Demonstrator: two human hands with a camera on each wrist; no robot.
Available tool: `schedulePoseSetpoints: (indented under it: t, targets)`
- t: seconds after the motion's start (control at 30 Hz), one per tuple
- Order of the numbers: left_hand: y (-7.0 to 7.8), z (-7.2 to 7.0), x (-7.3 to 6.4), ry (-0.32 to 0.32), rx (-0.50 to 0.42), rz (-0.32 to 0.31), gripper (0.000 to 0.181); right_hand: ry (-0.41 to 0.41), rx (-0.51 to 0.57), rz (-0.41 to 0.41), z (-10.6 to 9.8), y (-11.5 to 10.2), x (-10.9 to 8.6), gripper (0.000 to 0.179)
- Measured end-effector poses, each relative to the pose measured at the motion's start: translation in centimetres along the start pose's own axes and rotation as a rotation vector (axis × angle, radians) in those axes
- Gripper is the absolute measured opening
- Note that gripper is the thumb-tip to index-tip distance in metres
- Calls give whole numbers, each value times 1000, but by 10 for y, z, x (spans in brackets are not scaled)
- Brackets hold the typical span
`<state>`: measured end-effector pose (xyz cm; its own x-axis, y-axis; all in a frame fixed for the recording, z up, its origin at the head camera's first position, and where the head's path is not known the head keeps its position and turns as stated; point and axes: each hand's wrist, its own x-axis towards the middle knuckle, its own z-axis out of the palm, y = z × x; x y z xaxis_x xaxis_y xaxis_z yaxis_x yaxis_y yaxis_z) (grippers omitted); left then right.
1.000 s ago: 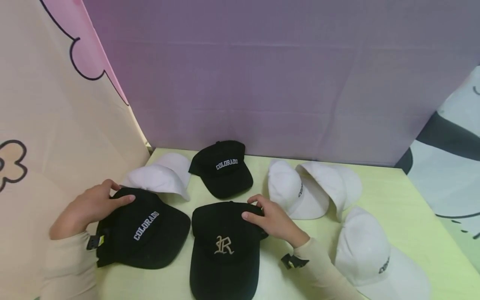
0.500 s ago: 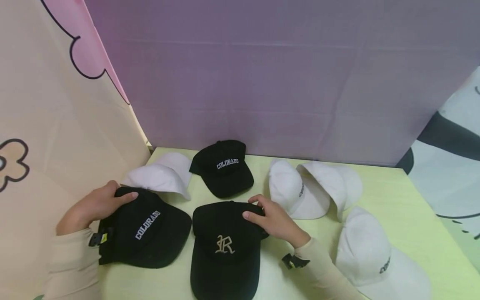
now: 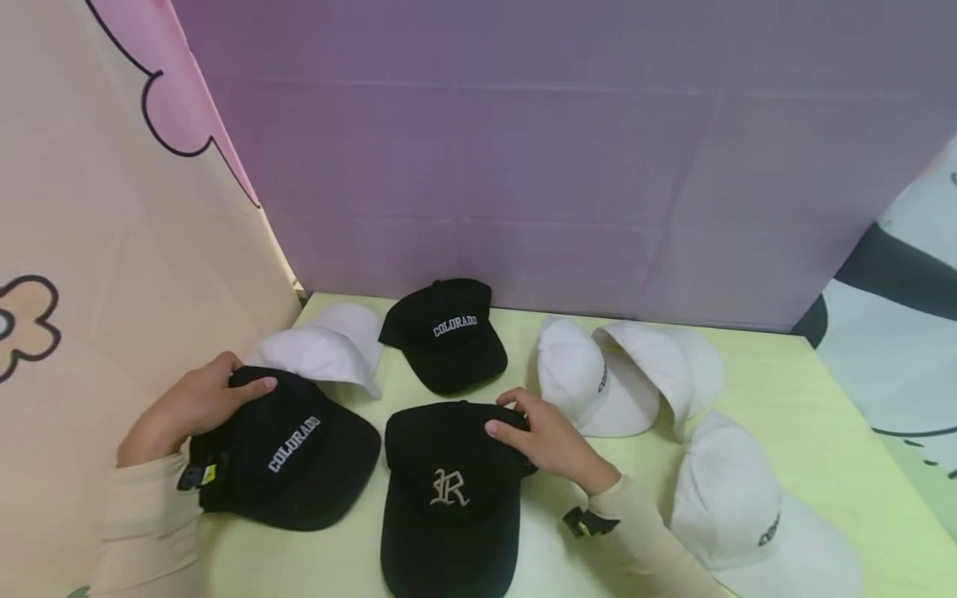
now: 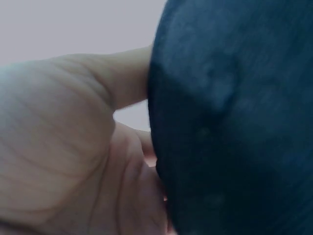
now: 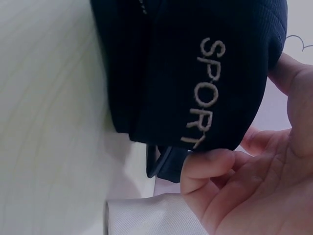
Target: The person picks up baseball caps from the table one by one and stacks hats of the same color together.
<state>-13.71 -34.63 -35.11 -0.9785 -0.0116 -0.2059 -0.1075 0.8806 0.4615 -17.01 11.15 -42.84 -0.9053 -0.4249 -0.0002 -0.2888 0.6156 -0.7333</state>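
At the left of the head view, my left hand [image 3: 202, 403] grips the crown of a black baseball cap [image 3: 329, 482] lettered COLORADO, thumb on top and the other fingers hidden behind it. Close up in the left wrist view, the dark cloth [image 4: 234, 122] of this cap lies against the thumb and fingers. Beside it, a second black cap [image 3: 449, 548] with a gold R faces forward. My right hand [image 3: 552, 436] pinches its crown at the right rear. SPORT is stitched on the side panel [image 5: 186, 63] in the right wrist view, with curled fingertips at that panel's lower edge.
Behind these sit a white cap [image 3: 314, 353] at the left and another black COLORADO cap [image 3: 452, 349]. Two white caps, one [image 3: 571, 365] overlapping the other [image 3: 646, 353], lie back right. A further white cap [image 3: 725, 490] is front right. A purple-grey cloth backdrop [image 3: 523, 166] borders the table.
My left hand has shifted slightly right and up, and the COLORADO cap in it has risen a little. The right hand and the R cap have stayed almost still.
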Motion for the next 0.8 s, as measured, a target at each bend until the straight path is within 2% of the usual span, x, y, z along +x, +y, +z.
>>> schedulePoseSetpoints:
  t: [0.33,0.43,0.73,0.8]
  targets:
    - [3,-2,-4,64,-38,30,38,3,-6,-7,-1,-1,0,44]
    - [5,-3,-5,101,-23,65,34,-1,0,-5,-1,-1,0,42]
    - [12,-4,-10,231,5,225,18,-10,9,-19,-1,0,0,40]
    - [14,-5,-12,239,1,249,16,-10,11,-16,-1,0,-1,40]
